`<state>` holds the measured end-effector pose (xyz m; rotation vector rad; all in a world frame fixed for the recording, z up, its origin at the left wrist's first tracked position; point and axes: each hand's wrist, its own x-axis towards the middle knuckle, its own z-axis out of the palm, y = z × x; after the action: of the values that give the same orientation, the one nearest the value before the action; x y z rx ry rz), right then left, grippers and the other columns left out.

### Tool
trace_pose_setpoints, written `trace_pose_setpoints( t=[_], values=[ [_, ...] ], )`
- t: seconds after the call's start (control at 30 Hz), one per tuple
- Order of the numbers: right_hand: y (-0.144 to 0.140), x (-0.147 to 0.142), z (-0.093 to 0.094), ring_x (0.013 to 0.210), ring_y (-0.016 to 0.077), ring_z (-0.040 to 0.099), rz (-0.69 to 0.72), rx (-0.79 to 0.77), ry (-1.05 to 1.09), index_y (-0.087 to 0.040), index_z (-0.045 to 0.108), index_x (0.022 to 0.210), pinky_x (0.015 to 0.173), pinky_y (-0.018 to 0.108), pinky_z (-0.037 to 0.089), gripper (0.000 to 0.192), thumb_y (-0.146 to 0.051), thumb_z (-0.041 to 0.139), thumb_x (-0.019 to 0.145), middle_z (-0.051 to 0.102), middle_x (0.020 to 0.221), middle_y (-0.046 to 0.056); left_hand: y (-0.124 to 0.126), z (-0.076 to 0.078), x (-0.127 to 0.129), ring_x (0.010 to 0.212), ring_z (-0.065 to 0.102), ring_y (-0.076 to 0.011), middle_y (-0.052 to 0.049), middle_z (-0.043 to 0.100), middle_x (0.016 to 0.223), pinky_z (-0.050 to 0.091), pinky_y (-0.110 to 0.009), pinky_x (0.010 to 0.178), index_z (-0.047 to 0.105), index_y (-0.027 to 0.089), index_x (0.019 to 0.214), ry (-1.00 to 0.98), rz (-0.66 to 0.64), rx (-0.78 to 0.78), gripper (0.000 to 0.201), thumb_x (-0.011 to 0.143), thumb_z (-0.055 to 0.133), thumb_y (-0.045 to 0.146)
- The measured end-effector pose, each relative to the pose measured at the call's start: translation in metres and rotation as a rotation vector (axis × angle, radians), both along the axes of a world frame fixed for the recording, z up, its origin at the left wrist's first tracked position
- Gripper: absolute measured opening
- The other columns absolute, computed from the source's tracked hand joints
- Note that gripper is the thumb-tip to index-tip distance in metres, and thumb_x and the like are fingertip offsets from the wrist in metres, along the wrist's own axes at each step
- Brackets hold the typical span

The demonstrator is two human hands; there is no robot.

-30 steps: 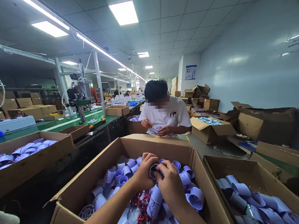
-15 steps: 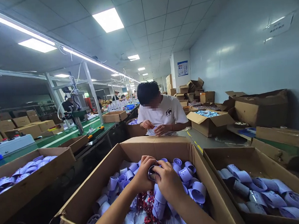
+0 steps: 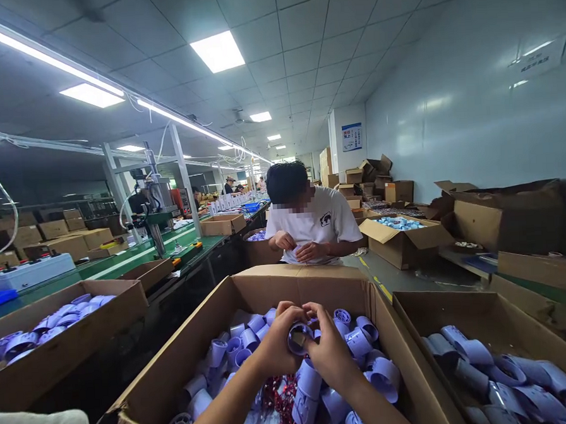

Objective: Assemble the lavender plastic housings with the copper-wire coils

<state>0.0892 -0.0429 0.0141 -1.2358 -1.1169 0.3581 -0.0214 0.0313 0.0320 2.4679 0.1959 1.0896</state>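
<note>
Both hands met over the open cardboard box [image 3: 249,290], raised above the heap of pale purple plastic tubes [image 3: 361,344] and the tangle of red wire coils [image 3: 278,399] inside it. The left hand [image 3: 277,346] and the right hand [image 3: 333,355] had their fingers curled tight around one round purple part [image 3: 299,339], held between them. Another box of tubes [image 3: 485,366] stood to the right. Beyond, a person in a white shirt [image 3: 312,226] bent over their own work.

Seated co-worker [image 3: 307,220], green bench [image 3: 124,261] beyond.
</note>
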Motion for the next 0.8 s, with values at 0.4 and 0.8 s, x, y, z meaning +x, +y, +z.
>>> trace_pose_setpoints(
  t=[0.4, 0.8],
  values=[
    [-0.001, -0.021, -0.004, 0.108, 0.0251, 0.062, 0.079, -0.079, 0.389, -0.018, 0.064, 0.107, 0.097, 0.036, 0.046, 0.049, -0.013, 0.056, 0.060, 0.070, 0.111, 0.008, -0.010, -0.002, -0.002, 0.088, 0.048, -0.0231, -0.004, 0.059, 0.090, 0.043, -0.039, 0.083, 0.048, 0.022, 0.093, -0.011, 0.039, 0.139, 0.051, 0.044, 0.049, 0.010],
    [0.001, -0.013, 0.002, 0.091, 0.0254, 0.064, 0.209, -0.107, 0.575, -0.019, 0.070, 0.077, 0.087, 0.035, 0.049, 0.034, -0.005, 0.059, 0.048, 0.073, 0.082, 0.001, -0.012, -0.008, -0.002, 0.091, 0.051, -0.0245, -0.005, 0.057, 0.093, 0.047, -0.037, 0.079, 0.054, 0.022, 0.091, 0.109, 0.113, 0.065, 0.055, 0.040, 0.045, 0.004]
  ],
)
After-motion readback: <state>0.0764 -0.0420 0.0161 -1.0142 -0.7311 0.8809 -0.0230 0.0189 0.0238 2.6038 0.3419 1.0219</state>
